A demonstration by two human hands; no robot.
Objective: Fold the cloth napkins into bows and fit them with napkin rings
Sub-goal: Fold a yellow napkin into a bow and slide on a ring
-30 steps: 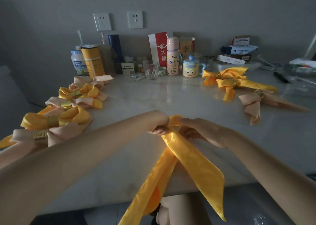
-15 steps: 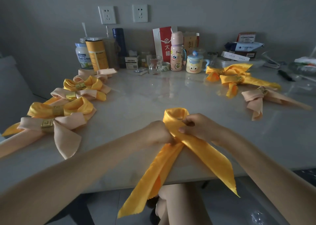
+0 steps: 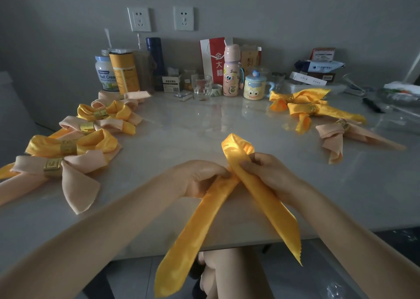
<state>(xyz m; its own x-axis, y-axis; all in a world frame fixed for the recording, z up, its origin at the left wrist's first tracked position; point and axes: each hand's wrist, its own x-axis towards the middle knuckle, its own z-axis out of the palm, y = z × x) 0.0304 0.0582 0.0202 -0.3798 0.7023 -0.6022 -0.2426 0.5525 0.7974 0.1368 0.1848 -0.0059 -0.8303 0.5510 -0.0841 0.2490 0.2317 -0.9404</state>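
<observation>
The yellow napkin (image 3: 259, 198) lies in the middle of the surface (image 3: 204, 126), close to its near edge. Its long axis runs away from the person: the loop (image 3: 235, 148) points to the wall, and the two tails cross and hang over the edge toward the knees. Both hands meet at the crossing. The left hand (image 3: 200, 178) pinches the cloth from the left side, and the right hand (image 3: 268, 173) grips it from the right with curled fingers, just below the loop. They are equally near, so I think either one could let go to take a ring. I cannot find a loose ring. In front of the loop the surface has free room. Finished bows (image 3: 68, 148) lie at the left and ringed napkins (image 3: 311, 110) at the right, well apart.
</observation>
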